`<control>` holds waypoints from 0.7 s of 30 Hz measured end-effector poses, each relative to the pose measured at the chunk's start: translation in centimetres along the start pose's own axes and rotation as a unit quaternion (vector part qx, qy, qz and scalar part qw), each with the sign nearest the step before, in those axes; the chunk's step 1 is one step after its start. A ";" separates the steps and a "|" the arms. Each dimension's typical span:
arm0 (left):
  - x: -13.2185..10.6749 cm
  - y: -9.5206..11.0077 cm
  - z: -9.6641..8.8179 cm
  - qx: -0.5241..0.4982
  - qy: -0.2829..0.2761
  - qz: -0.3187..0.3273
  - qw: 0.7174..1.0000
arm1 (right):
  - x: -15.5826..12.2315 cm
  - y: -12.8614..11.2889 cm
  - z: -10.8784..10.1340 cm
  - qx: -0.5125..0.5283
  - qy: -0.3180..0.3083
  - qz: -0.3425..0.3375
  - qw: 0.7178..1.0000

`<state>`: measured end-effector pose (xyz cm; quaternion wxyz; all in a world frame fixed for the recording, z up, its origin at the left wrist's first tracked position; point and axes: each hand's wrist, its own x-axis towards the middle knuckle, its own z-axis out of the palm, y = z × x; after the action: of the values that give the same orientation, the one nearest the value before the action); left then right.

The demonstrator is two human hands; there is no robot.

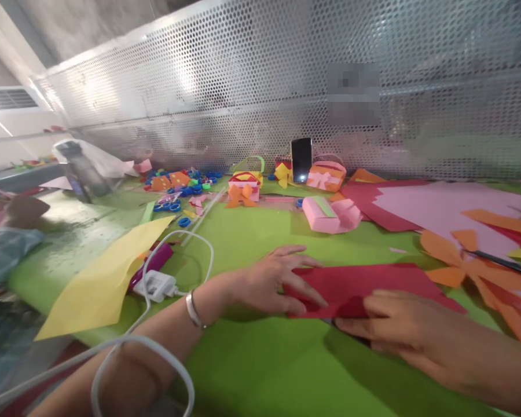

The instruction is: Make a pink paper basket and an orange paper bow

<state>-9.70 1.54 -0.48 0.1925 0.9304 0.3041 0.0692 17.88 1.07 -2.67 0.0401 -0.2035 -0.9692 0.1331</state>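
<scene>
A folded sheet of red paper (373, 282) lies on the green table (260, 359) in front of me. My left hand (272, 279) rests flat on the paper's left end, fingers spread out across it. My right hand (402, 324) lies on the paper's lower edge, fingers stretched leftward and pressing the fold down. A silver bangle sits on my left wrist.
A yellow sheet (104, 278), a white charger with cable (158, 285), pink and red paper boxes (330, 213), blue rings (186, 188), a standing phone (301, 159), pink and orange sheets (451, 208) and scissors (503, 262) surround me. A perforated metal wall (286, 87) stands behind. Another person sits at far left.
</scene>
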 end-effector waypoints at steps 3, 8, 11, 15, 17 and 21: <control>-0.4 -0.6 -0.6 -0.020 -0.040 -0.017 0.999 | 0.0 0.0 0.0 -0.001 -0.031 0.003 1.000; -0.3 -0.9 -0.5 -0.021 -0.074 -0.039 0.996 | 0.3 -0.2 -0.1 -0.025 -0.016 -0.021 0.999; -0.2 -1.0 -0.3 -0.024 -0.065 -0.041 0.997 | 1.0 -0.6 -0.2 -0.033 -0.020 -0.032 0.999; -0.3 -1.3 0.0 -0.025 -0.047 -0.016 0.998 | 2.1 -1.0 -0.2 -0.033 -0.023 -0.052 0.998; -0.3 -1.4 0.1 -0.016 -0.040 -0.006 0.999 | 2.7 -1.2 -0.2 -0.039 -0.024 -0.065 0.997; -0.2 -1.2 0.3 0.008 -0.046 -0.011 0.999 | 4.0 -1.9 0.2 -0.036 -0.033 -0.089 0.995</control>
<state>-10.40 2.23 -1.23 0.1995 0.9309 0.3054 0.0216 13.50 0.92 -2.21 0.0128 -0.1128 -0.9884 0.1007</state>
